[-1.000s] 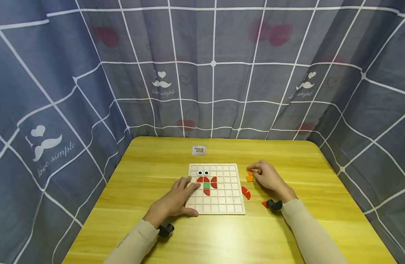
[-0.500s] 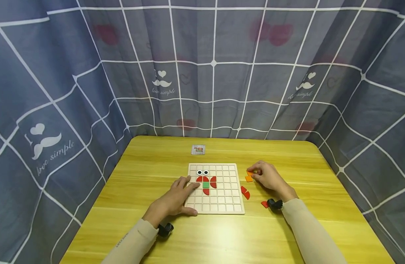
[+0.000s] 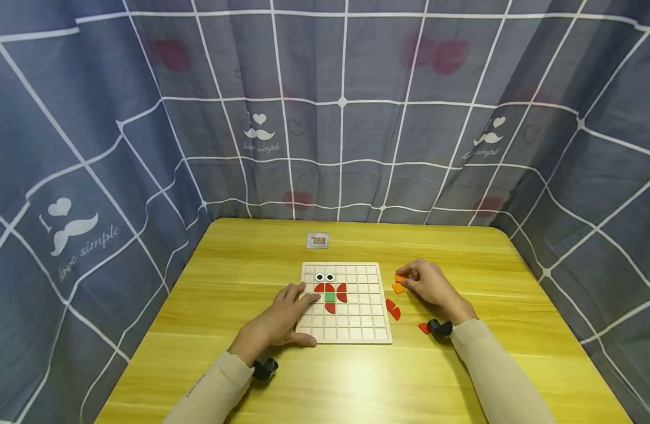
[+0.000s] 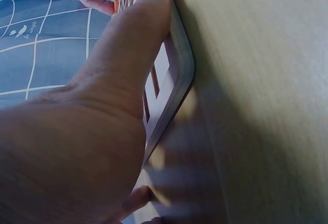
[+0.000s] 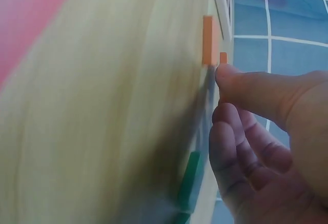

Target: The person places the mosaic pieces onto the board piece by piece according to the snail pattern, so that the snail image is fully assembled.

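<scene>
A pale wooden grid board (image 3: 362,324) lies on the table. My left hand (image 3: 279,318) rests on its left side, fingers spread over the squares and thumb along the near edge. On the board are two eye tiles (image 3: 325,277), a green square (image 3: 330,297) and several red rounded tiles (image 3: 341,292). To the right of the board, my right hand (image 3: 428,287) pinches an orange square tile (image 5: 223,57) between thumb and fingertips, low at the tabletop. Another orange tile (image 3: 398,288) lies just nearer to me.
Red tiles (image 3: 393,309) lie beside the board's right edge, and one red tile (image 3: 424,328) is near the right wrist camera. Green tiles (image 5: 190,180) show under my right hand. A small picture card (image 3: 318,240) lies behind the board. A curtain (image 3: 314,147) surrounds the table.
The nearer orange tile has turned slightly, and the pinched one has shifted a little by the fingertips. My left hand has stayed on the board.
</scene>
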A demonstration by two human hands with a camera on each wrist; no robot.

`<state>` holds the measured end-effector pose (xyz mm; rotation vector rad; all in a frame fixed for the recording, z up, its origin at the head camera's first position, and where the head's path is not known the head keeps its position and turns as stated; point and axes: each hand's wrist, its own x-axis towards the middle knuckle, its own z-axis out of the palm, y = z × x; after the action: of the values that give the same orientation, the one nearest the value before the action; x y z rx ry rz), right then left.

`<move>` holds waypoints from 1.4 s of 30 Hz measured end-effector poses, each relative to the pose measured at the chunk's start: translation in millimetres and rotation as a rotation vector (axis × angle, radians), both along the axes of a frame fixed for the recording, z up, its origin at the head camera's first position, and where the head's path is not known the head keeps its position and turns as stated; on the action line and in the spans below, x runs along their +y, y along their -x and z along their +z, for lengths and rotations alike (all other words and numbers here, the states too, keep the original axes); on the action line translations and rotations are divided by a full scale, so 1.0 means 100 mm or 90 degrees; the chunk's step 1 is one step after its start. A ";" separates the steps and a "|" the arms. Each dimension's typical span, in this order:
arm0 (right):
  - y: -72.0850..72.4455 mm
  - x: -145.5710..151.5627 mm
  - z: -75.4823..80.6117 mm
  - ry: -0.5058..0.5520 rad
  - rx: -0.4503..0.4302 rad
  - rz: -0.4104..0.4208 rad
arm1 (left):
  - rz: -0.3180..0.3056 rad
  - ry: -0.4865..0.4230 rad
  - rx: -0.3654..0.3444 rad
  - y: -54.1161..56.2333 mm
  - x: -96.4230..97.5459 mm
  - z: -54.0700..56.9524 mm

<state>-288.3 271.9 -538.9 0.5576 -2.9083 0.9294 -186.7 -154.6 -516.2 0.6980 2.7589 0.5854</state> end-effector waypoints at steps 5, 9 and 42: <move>0.00 -0.10 0.06 0.014 0.007 -0.002 | 0.001 -0.007 0.003 0.02 0.00 -0.01; -0.01 -0.24 0.12 0.031 0.003 0.013 | -0.002 -0.007 0.010 0.03 0.00 0.01; -0.16 -1.08 0.07 0.005 0.010 0.126 | -0.004 -0.015 0.005 0.00 -0.01 -0.03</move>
<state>-272.3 163.7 -531.8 0.8621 -2.8729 0.9505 -186.6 -155.8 -518.8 0.7140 2.7601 0.6161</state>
